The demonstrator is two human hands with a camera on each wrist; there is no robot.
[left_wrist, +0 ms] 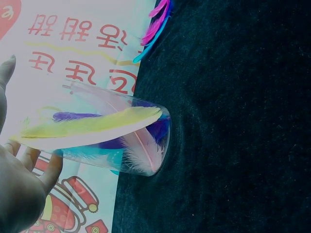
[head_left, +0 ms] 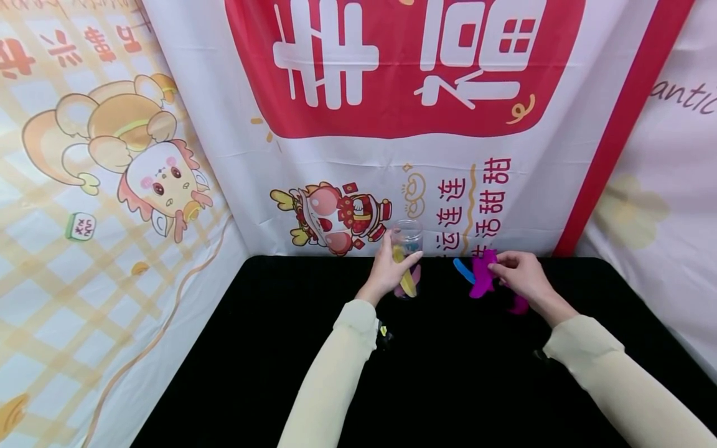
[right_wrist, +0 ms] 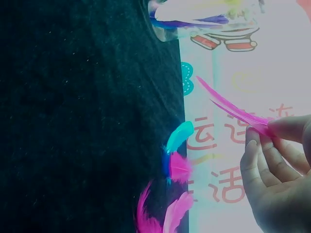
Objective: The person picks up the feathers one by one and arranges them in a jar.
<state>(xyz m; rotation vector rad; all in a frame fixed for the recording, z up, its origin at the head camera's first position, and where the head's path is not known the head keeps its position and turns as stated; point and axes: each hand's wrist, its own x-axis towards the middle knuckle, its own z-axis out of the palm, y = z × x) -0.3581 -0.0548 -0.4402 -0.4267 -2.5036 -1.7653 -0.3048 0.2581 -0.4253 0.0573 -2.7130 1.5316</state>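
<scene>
My left hand (head_left: 388,269) grips a clear cylindrical cup (head_left: 407,231) near the table's back edge. Through its wall in the left wrist view show a yellow feather (left_wrist: 92,127), a pale pink feather (left_wrist: 145,148) and bits of purple and turquoise. To the right, my right hand (head_left: 522,274) pinches a magenta feather (right_wrist: 238,113) between thumb and fingers, apart from the cup. Below it in the right wrist view lie loose feathers: a turquoise feather (right_wrist: 180,136), a short pink feather (right_wrist: 180,168) and several magenta ones, among them a frayed magenta feather (right_wrist: 147,216).
Black cloth covers the table (head_left: 448,386). Directly behind its back edge hangs a white and red printed backdrop (head_left: 347,155). A yellow-checked cloth (head_left: 73,261) hangs on the left and a pale cloth (head_left: 650,205) on the right.
</scene>
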